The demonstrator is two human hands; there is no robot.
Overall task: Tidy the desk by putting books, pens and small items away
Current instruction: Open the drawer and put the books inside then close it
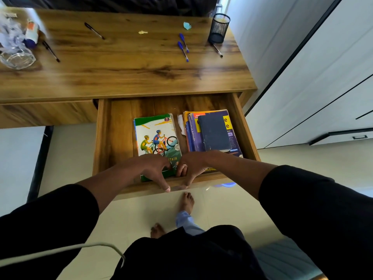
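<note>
The wooden drawer (105, 138) under the desk stands pulled out. Inside lie a green book with cyclists on its cover (156, 136) and, to its right, a stack of books topped by a dark blue one (214, 131). My left hand (151, 168) and my right hand (191, 166) both grip the drawer's front edge, fingers curled inside and thumbs on the front face. On the desk top lie two blue pens (183, 47), three black pens (93, 30) (50, 51) (218, 50), a yellow scrap (143, 32) and a pale blue scrap (187, 25).
A black mesh pen holder (219, 28) stands at the desk's back right. A glass (17, 57) and a bottle (32, 34) sit at the left. White cabinet doors (312, 77) close in on the right. My bare feet (186, 202) are on the tiled floor below.
</note>
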